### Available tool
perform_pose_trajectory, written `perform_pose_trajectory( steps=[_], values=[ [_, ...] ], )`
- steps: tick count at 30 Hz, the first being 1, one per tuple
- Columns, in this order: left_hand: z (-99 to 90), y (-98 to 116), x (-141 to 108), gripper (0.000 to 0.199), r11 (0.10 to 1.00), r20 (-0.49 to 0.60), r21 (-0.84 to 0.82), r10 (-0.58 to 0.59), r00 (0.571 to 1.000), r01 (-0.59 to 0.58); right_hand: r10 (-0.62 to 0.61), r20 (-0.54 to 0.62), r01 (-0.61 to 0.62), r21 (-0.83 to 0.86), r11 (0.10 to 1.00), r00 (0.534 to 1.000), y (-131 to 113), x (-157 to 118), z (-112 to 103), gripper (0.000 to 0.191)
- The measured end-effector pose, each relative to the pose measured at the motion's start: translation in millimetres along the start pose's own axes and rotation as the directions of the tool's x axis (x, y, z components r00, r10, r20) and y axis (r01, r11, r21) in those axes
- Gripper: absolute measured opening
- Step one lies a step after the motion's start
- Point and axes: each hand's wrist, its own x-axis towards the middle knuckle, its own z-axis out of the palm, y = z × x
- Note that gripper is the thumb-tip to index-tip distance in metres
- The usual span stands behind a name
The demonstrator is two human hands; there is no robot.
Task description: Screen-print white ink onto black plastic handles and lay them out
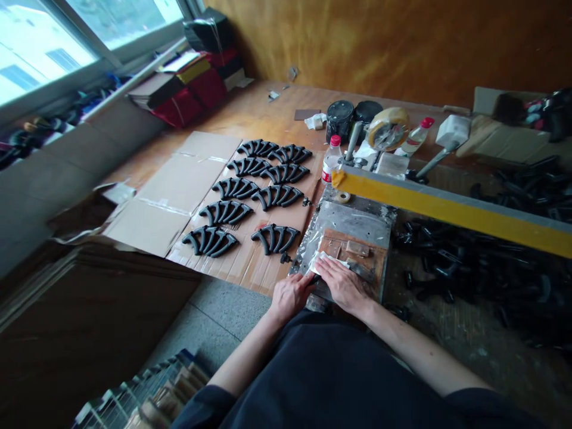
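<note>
My left hand [292, 295] is closed at the lower left corner of the metal plate [353, 214], its fingers curled on a small dark part that is mostly hidden. My right hand [342, 281] lies with its fingers together over a white cloth [319, 260], pressing it down near the left fingertips. Beneath and beside the cloth is a brown board [379, 253] with a small block [358, 248] on it. To the left, groups of curved black parts [218, 241] lie in two columns on flattened cardboard [179, 173].
A yellow-and-grey bar [438, 205] extends rightward above the plate. Behind stand bottles [331, 159], dark jars [339, 119] and a tape roll [388, 128]. Many loose black parts [447, 268] are heaped at the right. Folders [179, 98] sit by the window.
</note>
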Motion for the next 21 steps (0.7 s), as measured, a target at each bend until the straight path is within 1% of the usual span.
perform_pose_trajectory(
  steps=[2,4,10,16,21],
  values=[
    [1.2,-0.6,0.3,0.04,1.0,-0.005,0.0,0.0,1.0,0.0,-0.011,0.023,0.011,-0.012,1.0,1.0,0.2,-9.9,-5.1,0.049],
    [2.4,-1.6,0.8,0.041,1.0,-0.007,-0.004,0.003,1.0,-0.003,-0.018,0.043,0.018,-0.012,1.0,0.999,0.1,-12.9,-9.5,0.049],
    [3.5,-2.6,1.4,0.04,1.0,0.007,0.007,-0.001,1.0,0.001,-0.001,0.051,-0.001,0.034,0.999,0.999,-0.2,8.8,-8.1,0.049],
    [2.0,-1.2,1.1,0.041,1.0,0.007,0.0,-0.012,1.0,0.012,-0.016,0.069,0.013,0.051,0.999,0.997,1.9,-3.4,-13.6,0.048],
    [0.3,-0.7,0.9,0.039,1.0,0.015,0.008,-0.013,1.0,0.013,-0.004,0.062,0.0,0.075,0.997,0.998,1.2,6.2,-11.6,0.048]
  ],
)
